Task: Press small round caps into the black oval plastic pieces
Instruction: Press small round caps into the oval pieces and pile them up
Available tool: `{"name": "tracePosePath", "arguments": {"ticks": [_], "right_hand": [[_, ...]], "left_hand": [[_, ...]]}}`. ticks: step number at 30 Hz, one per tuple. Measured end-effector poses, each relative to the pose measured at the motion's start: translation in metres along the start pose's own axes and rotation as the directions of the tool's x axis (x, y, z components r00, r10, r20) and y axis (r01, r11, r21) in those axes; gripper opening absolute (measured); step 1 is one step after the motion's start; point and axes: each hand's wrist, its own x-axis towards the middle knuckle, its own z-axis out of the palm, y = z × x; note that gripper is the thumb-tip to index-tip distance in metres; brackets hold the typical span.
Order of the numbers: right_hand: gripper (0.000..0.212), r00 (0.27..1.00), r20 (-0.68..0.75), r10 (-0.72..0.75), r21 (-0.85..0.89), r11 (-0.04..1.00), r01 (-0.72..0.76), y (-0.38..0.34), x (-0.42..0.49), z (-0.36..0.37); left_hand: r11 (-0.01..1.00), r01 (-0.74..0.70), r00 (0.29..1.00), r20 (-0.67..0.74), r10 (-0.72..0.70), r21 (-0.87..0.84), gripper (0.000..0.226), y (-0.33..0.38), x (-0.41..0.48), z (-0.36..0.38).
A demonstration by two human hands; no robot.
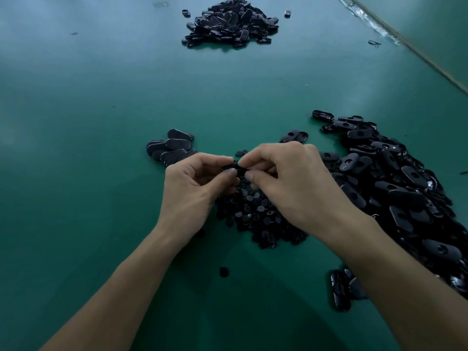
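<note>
A green table (pixel 101 97) fills the view. Every place here is told from the cap pile (pixel 255 211), a heap of small round black caps in the middle of the table, near the person.

Just to the right of the cap pile lies the big pile (pixel 395 188). It is made of black ovals, and many show a round hole. It runs from behind the cap pile to well in front of it. The right arm hides where the two piles meet, so I cannot tell if they touch.

Far behind the cap pile, well apart from it, sits the far pile (pixel 230 24), which is also black ovals.

Two bare arms reach in from the front. The left hand (pixel 195 188) is over the left edge of the cap pile. The right hand (pixel 291 183) is over its right side. Both hands have curled fingers and together pinch one oval (pixel 231 166).

Behind and left of the cap pile is a stack (pixel 169 148) of ovals leaning on each other, smooth sides up.

Behind and a bit right of the cap pile lies a pair (pixel 293 136) of ovals, side by side.

The held oval is above the back edge of the cap pile. Fingers hide most of it, so I cannot tell if a cap is in it.

In front of the cap pile, apart from it, lies one lone cap (pixel 223 271).
</note>
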Motion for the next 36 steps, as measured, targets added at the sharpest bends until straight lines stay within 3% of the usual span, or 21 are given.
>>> {"name": "tracePosePath", "arguments": {"ticks": [23, 36], "right_hand": [[0.011, 0.991, -0.121, 0.06, -0.023, 0.998, -0.064, -0.005, 0.0, 0.016], [0.016, 0.99, -0.092, 0.111, 0.066, 0.992, -0.105, -0.008, -0.001, 0.019]], "left_hand": [[0.999, -0.006, 1.0, 0.007, 0.005, 0.048, 0.016, -0.002, -0.001, -0.002], [0.997, -0.021, 1.0, 0.014, 0.02, 0.074, 0.016, -0.001, -0.001, -0.001]]}}
